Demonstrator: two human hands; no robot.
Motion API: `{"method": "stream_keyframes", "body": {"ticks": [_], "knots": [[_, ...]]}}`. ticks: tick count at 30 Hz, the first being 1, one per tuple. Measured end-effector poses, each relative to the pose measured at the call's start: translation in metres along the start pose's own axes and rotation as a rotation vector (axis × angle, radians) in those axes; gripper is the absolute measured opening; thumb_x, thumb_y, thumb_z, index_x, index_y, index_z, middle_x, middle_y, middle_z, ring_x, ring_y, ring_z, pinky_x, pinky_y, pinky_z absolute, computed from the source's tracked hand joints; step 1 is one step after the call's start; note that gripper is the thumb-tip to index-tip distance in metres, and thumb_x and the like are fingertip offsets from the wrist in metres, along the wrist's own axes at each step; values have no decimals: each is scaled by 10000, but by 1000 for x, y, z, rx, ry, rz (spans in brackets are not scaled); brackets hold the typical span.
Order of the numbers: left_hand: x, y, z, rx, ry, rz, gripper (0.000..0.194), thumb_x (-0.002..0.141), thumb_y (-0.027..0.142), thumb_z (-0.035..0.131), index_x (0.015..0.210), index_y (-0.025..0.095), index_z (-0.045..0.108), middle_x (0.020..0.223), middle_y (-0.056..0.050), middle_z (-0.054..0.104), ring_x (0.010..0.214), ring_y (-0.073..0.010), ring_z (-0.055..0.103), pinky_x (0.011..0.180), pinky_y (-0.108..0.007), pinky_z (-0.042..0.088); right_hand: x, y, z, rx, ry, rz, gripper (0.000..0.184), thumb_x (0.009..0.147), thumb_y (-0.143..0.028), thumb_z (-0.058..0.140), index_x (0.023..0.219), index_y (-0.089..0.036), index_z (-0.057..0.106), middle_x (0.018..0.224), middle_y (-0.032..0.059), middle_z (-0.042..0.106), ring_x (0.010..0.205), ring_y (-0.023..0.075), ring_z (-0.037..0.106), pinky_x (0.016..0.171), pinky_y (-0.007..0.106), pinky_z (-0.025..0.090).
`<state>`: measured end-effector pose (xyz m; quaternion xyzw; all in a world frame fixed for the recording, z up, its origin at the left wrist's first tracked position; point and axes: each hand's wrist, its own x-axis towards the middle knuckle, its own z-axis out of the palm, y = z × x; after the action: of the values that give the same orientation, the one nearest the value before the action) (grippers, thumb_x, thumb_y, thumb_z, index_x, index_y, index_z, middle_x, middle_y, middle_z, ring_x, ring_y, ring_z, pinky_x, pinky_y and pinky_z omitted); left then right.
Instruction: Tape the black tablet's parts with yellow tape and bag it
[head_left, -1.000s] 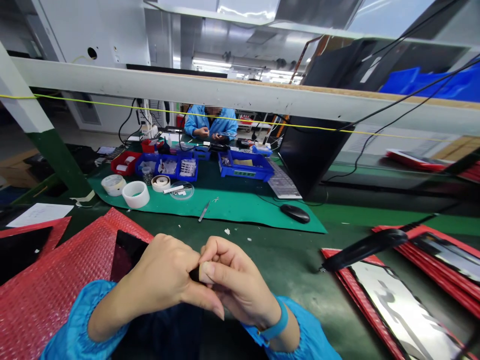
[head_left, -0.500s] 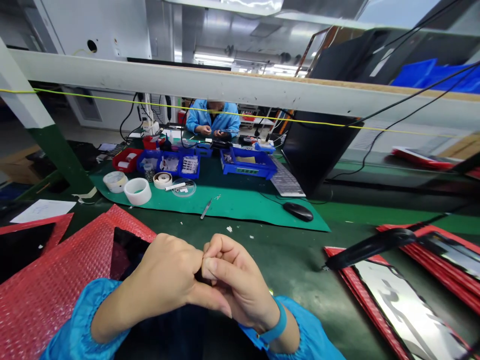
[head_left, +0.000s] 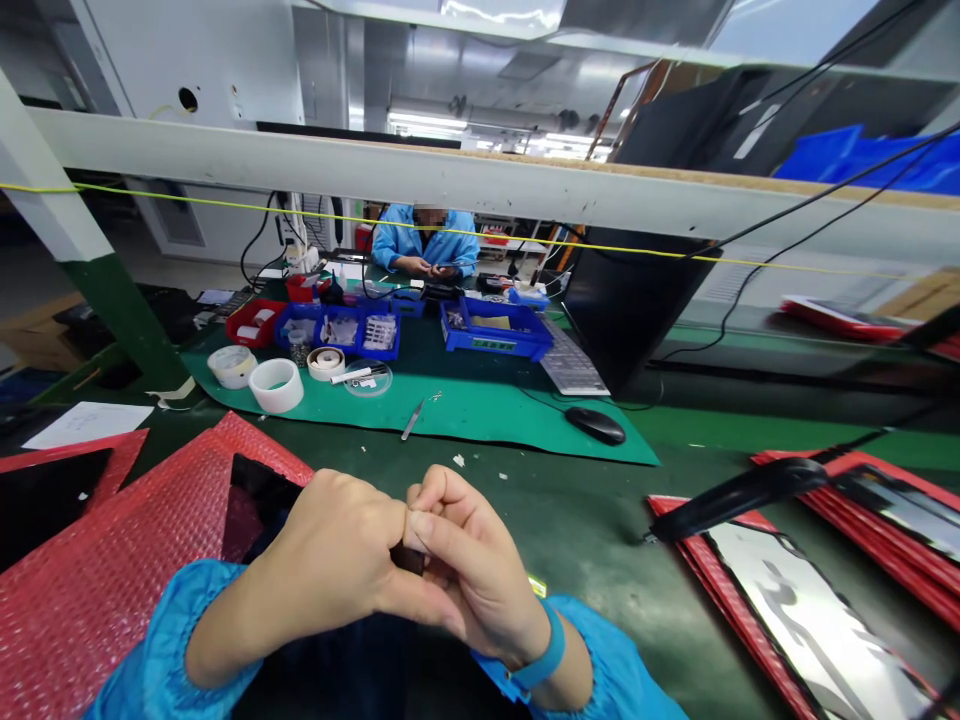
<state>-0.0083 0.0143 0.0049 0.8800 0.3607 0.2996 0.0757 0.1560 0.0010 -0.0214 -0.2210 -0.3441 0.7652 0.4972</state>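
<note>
In the head view my left hand (head_left: 330, 560) and my right hand (head_left: 469, 560) meet over the near edge of the bench. The left fingers are curled, their tips out of sight behind the hand, with the thumb stretched toward the right palm. Thumb and forefinger of my right hand are pinched together against the left knuckles. A dark patch shows between the hands; whether it is a held part cannot be made out. Below them lies a dark, glossy panel (head_left: 337, 660). Red bubble wrap (head_left: 112, 560) spreads beside the left forearm.
Tweezers (head_left: 412, 419), a mouse (head_left: 595, 425), tape rolls (head_left: 275, 386) and blue bins (head_left: 495, 330) stand on a green mat (head_left: 480, 420). A black electric screwdriver (head_left: 735, 497) hangs over wrapped panels (head_left: 810, 620) at right. A co-worker (head_left: 426, 240) sits opposite, beyond a shelf beam (head_left: 480, 185).
My hands keep nearly the same joined pose, with a slight shift of the right fingers. More of a yellow-green item shows beside my right wrist. The co-worker's hands have come closer together.
</note>
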Motion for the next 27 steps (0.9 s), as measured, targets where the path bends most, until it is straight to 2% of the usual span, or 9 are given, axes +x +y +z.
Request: {"method": "stream_keyframes", "body": {"ticks": [6,9,11,14,17,19,27], "knots": [[2,-1,-8,-193,-54,-2,803,825,926,529,565,172,620,474,55,503,442,-69,431,490,-296,162,7,-4,-12,-36,-248,-9,307,889,-287,875,878,-195,583,743,-55,560,565,57,483,481,140,360],[1,-4,-9,-292,-90,-20,793,789,923,580,566,162,583,503,79,424,471,-54,375,493,-274,186,10,-6,-21,-29,-377,-35,244,916,-232,844,903,-188,605,763,-43,571,583,58,509,512,144,402],[0,-5,-9,-349,-106,-39,809,752,929,612,539,154,525,509,89,337,484,-57,298,484,-268,181,12,-6,-25,-30,-430,-34,236,884,-189,865,904,-174,630,757,-33,583,593,64,521,547,162,436],[0,-5,-9,-427,-114,-57,797,733,894,681,520,150,491,512,96,313,490,-56,271,470,-253,188,15,-3,-27,-17,-456,-25,250,864,-196,880,909,-173,635,755,-35,571,572,60,494,539,169,432],[0,-3,-11,-397,-58,-42,686,733,783,803,553,158,583,512,99,427,476,-47,361,475,-247,210,16,1,-25,39,-435,-24,250,933,-304,818,956,-212,587,765,-57,518,524,52,396,482,160,369],[0,-2,-11,-348,-21,-23,620,719,737,850,585,171,637,513,100,468,467,-51,389,477,-257,205,16,3,-23,85,-423,-12,235,958,-311,783,982,-223,567,769,-58,510,516,54,356,472,162,344],[-2,1,-12,-224,-16,-8,534,641,653,947,614,197,671,516,103,542,471,-71,487,490,-279,192,13,-3,-17,137,-436,-10,139,988,-234,730,1026,-219,596,794,-39,528,562,61,427,509,153,363]]}}
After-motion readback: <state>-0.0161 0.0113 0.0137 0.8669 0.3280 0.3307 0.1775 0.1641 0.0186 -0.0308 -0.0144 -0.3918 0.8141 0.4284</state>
